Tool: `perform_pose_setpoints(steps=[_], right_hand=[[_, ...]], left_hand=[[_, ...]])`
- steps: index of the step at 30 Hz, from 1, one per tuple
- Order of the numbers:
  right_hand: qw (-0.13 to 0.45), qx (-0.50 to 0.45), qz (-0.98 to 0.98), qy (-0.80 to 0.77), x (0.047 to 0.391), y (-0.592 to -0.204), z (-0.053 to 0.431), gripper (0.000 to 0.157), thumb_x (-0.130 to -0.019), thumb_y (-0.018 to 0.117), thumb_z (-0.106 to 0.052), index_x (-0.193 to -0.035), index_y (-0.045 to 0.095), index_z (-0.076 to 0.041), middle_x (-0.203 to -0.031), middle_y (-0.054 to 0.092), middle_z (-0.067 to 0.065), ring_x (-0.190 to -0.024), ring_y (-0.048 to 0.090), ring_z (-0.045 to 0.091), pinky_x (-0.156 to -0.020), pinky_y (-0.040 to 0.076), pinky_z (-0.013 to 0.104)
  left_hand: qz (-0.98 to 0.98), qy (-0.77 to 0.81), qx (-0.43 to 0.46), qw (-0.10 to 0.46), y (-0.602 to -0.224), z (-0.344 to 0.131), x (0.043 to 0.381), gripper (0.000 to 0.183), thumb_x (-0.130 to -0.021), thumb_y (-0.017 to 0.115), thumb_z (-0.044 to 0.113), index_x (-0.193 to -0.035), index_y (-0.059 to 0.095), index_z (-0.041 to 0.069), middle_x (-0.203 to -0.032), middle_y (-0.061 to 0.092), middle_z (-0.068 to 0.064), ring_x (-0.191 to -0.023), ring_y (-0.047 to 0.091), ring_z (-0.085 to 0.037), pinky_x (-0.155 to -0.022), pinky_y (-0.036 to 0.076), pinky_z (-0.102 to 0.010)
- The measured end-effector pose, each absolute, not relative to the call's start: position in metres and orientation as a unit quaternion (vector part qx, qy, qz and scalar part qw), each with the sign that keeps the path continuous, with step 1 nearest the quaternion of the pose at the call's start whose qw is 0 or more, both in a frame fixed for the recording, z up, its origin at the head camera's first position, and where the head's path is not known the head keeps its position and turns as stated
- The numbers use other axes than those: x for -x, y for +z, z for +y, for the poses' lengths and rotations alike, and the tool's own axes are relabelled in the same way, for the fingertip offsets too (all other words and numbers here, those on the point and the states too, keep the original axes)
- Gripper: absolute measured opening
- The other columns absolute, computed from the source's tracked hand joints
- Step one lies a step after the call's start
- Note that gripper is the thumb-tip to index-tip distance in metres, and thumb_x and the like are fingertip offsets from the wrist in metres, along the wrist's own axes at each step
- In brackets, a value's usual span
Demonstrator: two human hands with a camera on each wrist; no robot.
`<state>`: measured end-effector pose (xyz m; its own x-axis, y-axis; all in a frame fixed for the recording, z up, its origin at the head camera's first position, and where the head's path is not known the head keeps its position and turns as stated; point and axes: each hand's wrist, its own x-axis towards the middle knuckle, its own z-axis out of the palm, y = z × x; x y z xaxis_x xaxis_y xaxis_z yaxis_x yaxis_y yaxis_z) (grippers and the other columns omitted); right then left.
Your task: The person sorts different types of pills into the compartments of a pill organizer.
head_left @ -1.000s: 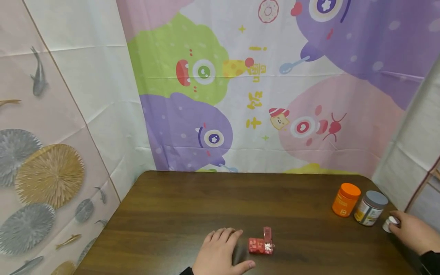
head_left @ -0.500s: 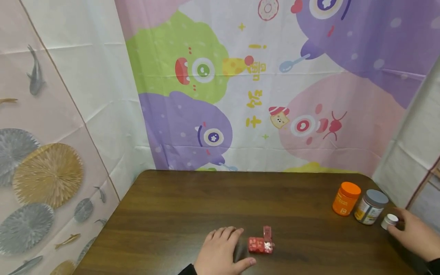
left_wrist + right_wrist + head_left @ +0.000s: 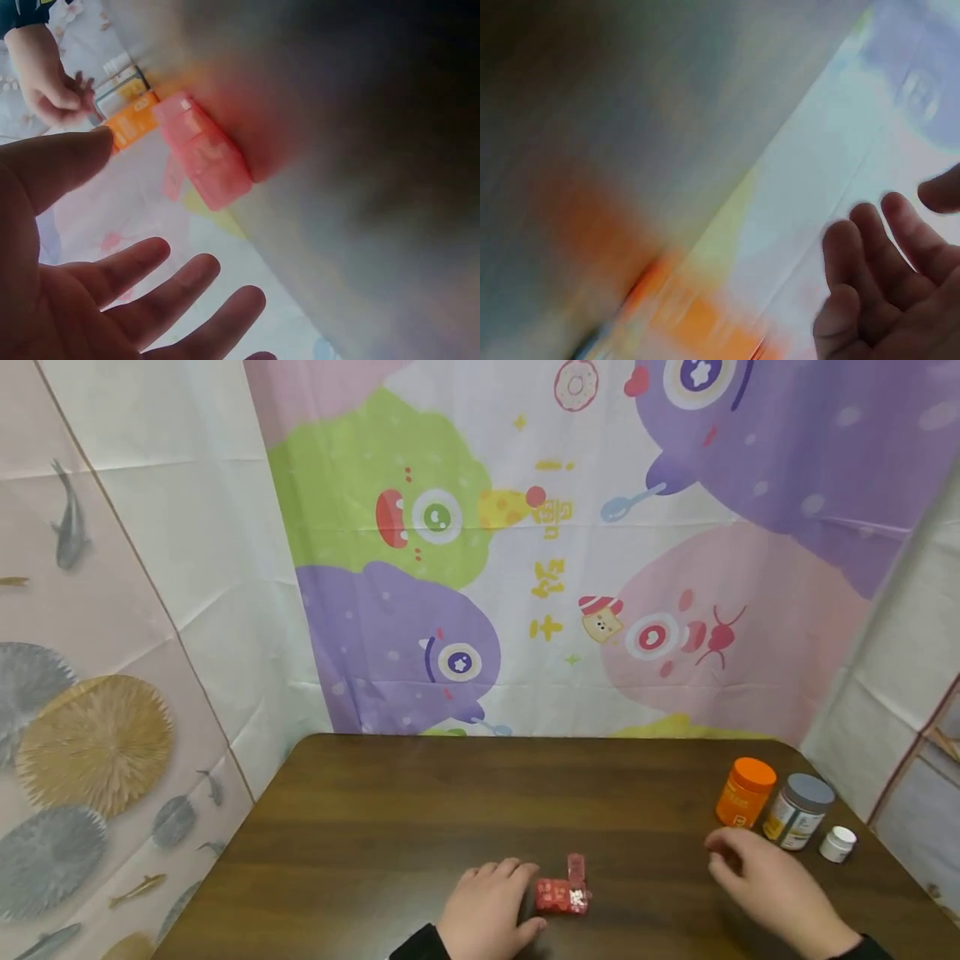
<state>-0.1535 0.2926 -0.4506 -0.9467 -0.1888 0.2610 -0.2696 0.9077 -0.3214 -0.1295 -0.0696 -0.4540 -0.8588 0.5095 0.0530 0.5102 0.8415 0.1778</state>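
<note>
A red translucent pill box (image 3: 553,896) lies on the table, one lid raised at its right end and small white pieces visible in that compartment. Beside it on the left is my left hand (image 3: 487,906), fingers spread and holding nothing; the left wrist view shows a gap between its fingers and the pill box (image 3: 204,154). My right hand (image 3: 776,889) hangs over the table in front of the jars, its fingers loosely bent around nothing. A small white bottle (image 3: 837,844) stands upright at the right, its cap on.
An orange jar (image 3: 745,793) and a grey-lidded jar (image 3: 798,811) stand in a row with the white bottle near the right edge of the brown wooden table (image 3: 420,802). Behind it hangs a cartoon-printed cloth (image 3: 547,685); more cloth covers the left and right sides.
My right hand has let go of the white bottle, which stays standing, and moved left past the jars. The left hand has shifted slightly nearer the pill box.
</note>
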Motion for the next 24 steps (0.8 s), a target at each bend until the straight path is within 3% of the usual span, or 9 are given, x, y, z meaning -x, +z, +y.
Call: perform_pose_setpoints(steps=[5, 11, 16, 24], right_hand=[[0.031, -0.185, -0.959, 0.211, 0.162, -0.458, 0.215, 0.017, -0.087, 0.067, -0.019, -0.104, 0.068, -0.014, -0.087, 0.064, -0.008, -0.073, 0.055, 0.005, -0.062, 0.051, 0.032], [0.001, -0.252, -0.944, 0.214, 0.176, -0.47, 0.173, 0.029, -0.091, 0.065, -0.027, -0.114, 0.067, -0.01, -0.105, 0.068, 0.001, -0.091, 0.06, 0.012, -0.076, 0.054, 0.042], [-0.019, -0.284, -0.927, 0.245, 0.181, -0.473, 0.163, 0.011, -0.097, 0.058, -0.022, -0.1, 0.068, -0.019, -0.087, 0.063, -0.011, -0.076, 0.056, 0.004, -0.065, 0.051, 0.032], [-0.052, -0.279, -0.916, 0.282, 0.183, -0.468, 0.162, 0.009, -0.098, 0.057, -0.025, -0.096, 0.065, -0.023, -0.081, 0.062, -0.012, -0.066, 0.052, 0.002, -0.058, 0.047, 0.028]], left_hand=[[-0.958, -0.095, 0.272, 0.005, -0.45, -0.058, 0.136, 0.051, -0.083, 0.072, 0.045, -0.125, 0.061, 0.018, -0.117, 0.065, 0.002, -0.099, 0.058, -0.017, -0.079, 0.05, -0.041], [-0.953, -0.089, 0.289, 0.016, -0.456, -0.046, 0.149, 0.031, -0.083, 0.074, 0.038, -0.108, 0.068, 0.02, -0.088, 0.07, 0.007, -0.072, 0.059, -0.01, -0.061, 0.049, -0.032], [-0.945, -0.094, 0.312, 0.034, -0.463, -0.044, 0.154, 0.011, -0.083, 0.074, 0.032, -0.084, 0.069, 0.022, -0.064, 0.06, 0.012, -0.055, 0.051, -0.006, -0.051, 0.042, -0.028], [-0.943, -0.111, 0.309, 0.044, -0.463, -0.046, 0.157, 0.011, -0.081, 0.077, 0.031, -0.083, 0.07, 0.022, -0.067, 0.063, 0.014, -0.058, 0.053, -0.001, -0.052, 0.043, -0.025]])
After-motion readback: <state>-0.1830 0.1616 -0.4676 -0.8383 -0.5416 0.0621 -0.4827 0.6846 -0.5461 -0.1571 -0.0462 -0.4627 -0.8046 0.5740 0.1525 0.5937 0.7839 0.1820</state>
